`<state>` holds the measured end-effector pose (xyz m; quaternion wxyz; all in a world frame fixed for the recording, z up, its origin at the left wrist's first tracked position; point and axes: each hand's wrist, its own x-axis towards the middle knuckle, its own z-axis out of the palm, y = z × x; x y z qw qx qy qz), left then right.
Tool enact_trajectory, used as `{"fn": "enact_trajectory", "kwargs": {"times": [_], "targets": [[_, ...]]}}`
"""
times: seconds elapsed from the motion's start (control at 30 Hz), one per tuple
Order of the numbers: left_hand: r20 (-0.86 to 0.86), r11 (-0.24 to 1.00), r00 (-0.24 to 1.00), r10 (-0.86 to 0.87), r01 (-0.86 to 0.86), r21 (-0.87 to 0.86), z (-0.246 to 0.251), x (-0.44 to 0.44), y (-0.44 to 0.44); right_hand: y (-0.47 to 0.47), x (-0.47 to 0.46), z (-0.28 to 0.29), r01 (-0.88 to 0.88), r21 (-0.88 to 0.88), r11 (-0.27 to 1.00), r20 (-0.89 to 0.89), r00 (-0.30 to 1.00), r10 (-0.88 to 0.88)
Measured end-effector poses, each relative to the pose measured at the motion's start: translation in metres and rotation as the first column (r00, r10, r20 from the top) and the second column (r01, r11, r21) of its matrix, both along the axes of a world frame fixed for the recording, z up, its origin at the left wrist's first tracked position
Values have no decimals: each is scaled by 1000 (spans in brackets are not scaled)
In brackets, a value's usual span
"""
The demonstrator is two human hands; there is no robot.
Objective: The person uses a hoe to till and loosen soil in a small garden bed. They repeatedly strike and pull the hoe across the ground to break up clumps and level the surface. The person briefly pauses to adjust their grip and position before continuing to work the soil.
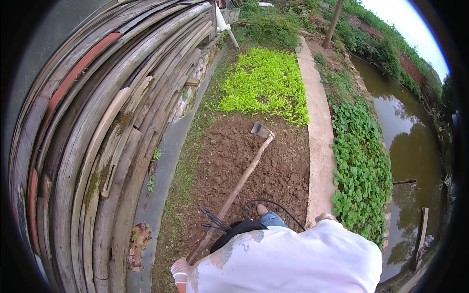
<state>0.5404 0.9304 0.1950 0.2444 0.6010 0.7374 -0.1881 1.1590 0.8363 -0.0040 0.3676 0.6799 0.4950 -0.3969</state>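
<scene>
My left hand (180,268), in a pale glove, grips the rear end of the hoe's long wooden handle (242,179). The handle slants up and away across a bed of loose brown soil (223,154). At its far end the metal hoe blade (261,129) is over the soil, just short of a patch of bright green seedlings (263,84); whether it touches the ground is unclear. My right hand (325,217) is out to the right above the concrete path, apart from the hoe. My sleeve partly hides it, and its fingers cannot be made out.
Stacked weathered planks (106,146) line the left side above a grey ledge (172,161). A narrow concrete path (318,146) borders the bed's right side, then leafy plants (359,168) and a muddy water channel (410,154). A black cable (289,208) loops by my foot (262,209).
</scene>
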Motion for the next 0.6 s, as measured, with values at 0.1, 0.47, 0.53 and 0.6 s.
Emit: {"fn": "enact_trajectory", "kwargs": {"times": [0.1,0.47,0.53,0.6], "targets": [[90,994,996,-14,5,105,24,8,9,-39,-9,-1,-9,60,998,-84,996,14],[-114,993,988,-104,109,34,-10,-32,62,22,-45,38,947,262,183,-505,297,-810],[-82,996,993,-88,88,-6,-14,-39,58,1,-25,21,437,536,722,-303,898,-319],[-35,996,996,-85,83,-41,-22,-38,58,-27,1,-8,213,526,824,-186,973,-133]]}}
